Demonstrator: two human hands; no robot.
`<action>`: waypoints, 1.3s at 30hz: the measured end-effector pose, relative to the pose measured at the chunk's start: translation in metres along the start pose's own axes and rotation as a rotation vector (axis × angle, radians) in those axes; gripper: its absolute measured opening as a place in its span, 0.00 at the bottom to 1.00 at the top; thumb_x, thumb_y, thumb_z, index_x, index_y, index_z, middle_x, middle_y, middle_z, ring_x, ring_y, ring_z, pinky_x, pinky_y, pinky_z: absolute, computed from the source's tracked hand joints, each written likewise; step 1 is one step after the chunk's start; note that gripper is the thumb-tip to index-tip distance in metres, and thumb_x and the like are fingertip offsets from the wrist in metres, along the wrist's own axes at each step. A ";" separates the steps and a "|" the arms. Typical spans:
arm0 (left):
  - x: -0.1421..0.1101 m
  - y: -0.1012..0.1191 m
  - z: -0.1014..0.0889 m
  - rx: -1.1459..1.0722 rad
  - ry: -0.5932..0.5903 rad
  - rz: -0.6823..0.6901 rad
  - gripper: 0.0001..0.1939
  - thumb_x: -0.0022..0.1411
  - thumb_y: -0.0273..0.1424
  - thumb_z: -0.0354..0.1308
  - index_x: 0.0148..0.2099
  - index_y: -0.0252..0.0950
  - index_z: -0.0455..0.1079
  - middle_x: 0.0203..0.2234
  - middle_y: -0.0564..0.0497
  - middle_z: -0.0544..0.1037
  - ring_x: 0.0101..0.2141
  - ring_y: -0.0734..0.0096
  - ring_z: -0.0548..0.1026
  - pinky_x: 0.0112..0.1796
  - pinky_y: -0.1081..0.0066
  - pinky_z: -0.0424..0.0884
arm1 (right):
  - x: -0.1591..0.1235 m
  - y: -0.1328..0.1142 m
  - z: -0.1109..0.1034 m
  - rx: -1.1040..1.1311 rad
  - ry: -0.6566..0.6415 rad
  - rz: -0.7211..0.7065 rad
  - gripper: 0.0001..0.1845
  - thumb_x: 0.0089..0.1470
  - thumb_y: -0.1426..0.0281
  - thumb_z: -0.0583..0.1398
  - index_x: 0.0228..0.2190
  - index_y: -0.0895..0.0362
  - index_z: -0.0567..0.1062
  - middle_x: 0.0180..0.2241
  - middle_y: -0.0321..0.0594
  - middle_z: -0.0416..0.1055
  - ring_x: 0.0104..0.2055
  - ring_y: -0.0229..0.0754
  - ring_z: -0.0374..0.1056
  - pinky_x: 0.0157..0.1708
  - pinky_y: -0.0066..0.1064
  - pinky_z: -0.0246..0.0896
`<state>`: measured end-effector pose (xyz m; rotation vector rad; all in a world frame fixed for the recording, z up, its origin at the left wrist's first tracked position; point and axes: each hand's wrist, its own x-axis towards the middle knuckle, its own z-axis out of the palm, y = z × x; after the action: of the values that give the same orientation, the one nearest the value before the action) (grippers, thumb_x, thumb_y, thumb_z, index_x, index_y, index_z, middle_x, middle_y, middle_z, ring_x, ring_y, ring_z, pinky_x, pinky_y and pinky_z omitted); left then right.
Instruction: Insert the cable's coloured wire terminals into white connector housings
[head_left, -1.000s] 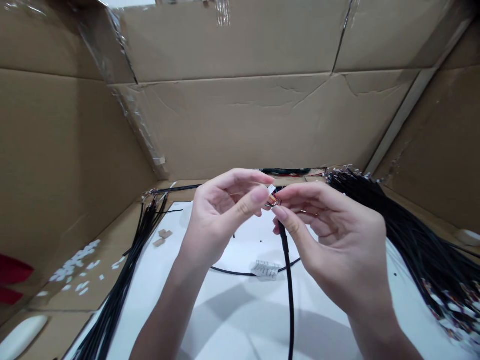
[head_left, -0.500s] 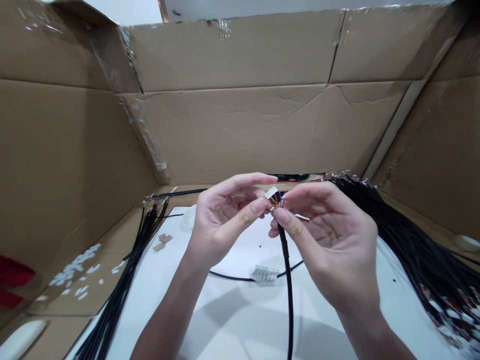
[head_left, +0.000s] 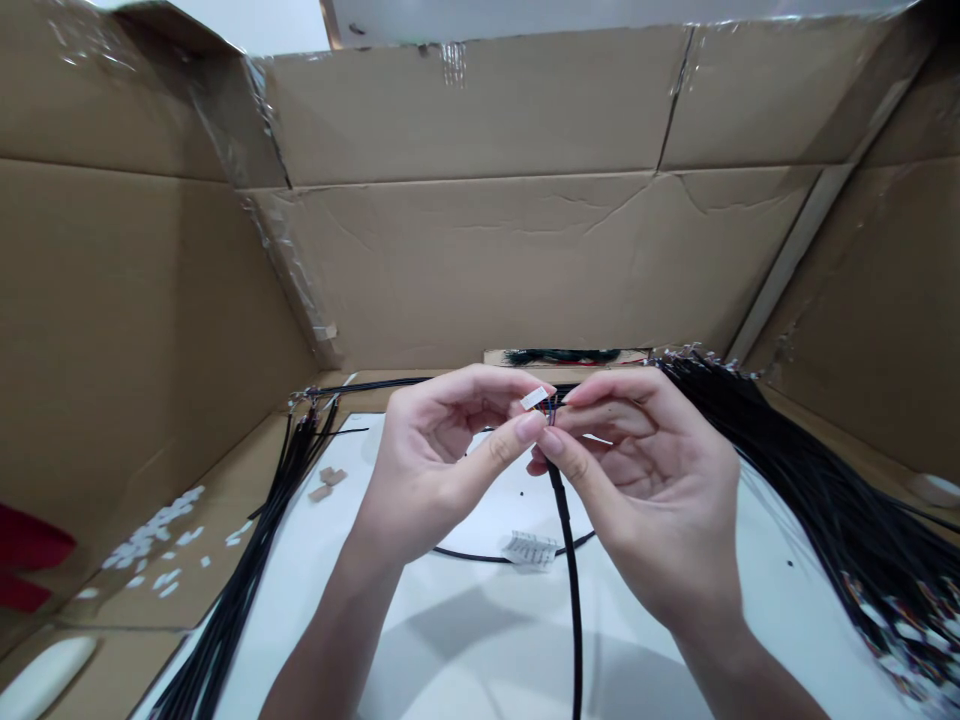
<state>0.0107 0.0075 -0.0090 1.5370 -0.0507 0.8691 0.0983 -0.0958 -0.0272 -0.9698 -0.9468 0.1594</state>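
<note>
Above the middle of the white work surface (head_left: 465, 640), both hands meet at the top end of a black cable (head_left: 570, 560). A small white connector (head_left: 535, 398) with several thin coloured wires (head_left: 552, 410) sits at that end. My left hand (head_left: 442, 460) is closed in a pinch at the connector and its wires, thumb below and index finger above. My right hand (head_left: 652, 480) pinches the wires and the cable end just under the connector. The exact fingertip contact is partly hidden. A white printed label (head_left: 531, 550) hangs on the cable's loop behind.
Black cable bundles lie at left (head_left: 255, 560) and right (head_left: 817, 510), the right one with connector ends. White connector pieces (head_left: 150, 540) are scattered on cardboard at left, near a red item (head_left: 30, 560). Brown scraps (head_left: 327, 484) lie nearby. Cardboard walls (head_left: 480, 260) surround the surface.
The left thumb and fingers have closed in on the connector, which now tilts differently. My right hand has shifted slightly left with the cable end.
</note>
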 end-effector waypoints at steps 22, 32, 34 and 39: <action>0.001 -0.001 -0.001 0.051 0.162 0.032 0.11 0.56 0.21 0.66 0.38 0.42 0.81 0.27 0.56 0.83 0.27 0.82 0.79 0.30 0.87 0.77 | 0.009 0.007 -0.007 0.197 -0.135 0.184 0.05 0.57 0.72 0.64 0.30 0.59 0.76 0.27 0.34 0.74 0.25 0.31 0.70 0.27 0.22 0.72; 0.001 0.000 -0.005 0.034 0.126 -0.011 0.07 0.55 0.23 0.68 0.37 0.39 0.80 0.29 0.54 0.83 0.30 0.79 0.80 0.32 0.86 0.77 | 0.005 0.005 -0.002 0.022 -0.066 0.124 0.05 0.58 0.73 0.63 0.29 0.59 0.73 0.25 0.32 0.73 0.24 0.28 0.70 0.27 0.18 0.69; 0.001 -0.001 -0.005 0.034 0.142 0.014 0.09 0.54 0.21 0.68 0.36 0.39 0.80 0.29 0.55 0.82 0.30 0.80 0.80 0.32 0.86 0.78 | 0.005 0.006 -0.002 0.052 -0.076 0.138 0.05 0.58 0.73 0.63 0.30 0.60 0.73 0.26 0.33 0.72 0.24 0.28 0.70 0.26 0.19 0.69; 0.001 -0.002 -0.005 0.035 0.124 -0.008 0.09 0.55 0.22 0.67 0.38 0.39 0.80 0.29 0.55 0.82 0.30 0.80 0.78 0.32 0.85 0.77 | 0.008 0.009 -0.003 0.218 -0.109 0.182 0.05 0.59 0.74 0.62 0.30 0.60 0.72 0.28 0.33 0.71 0.25 0.29 0.68 0.27 0.21 0.69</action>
<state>0.0099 0.0126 -0.0103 1.5117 0.0605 0.9619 0.1075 -0.0885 -0.0298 -0.8501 -0.9187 0.4634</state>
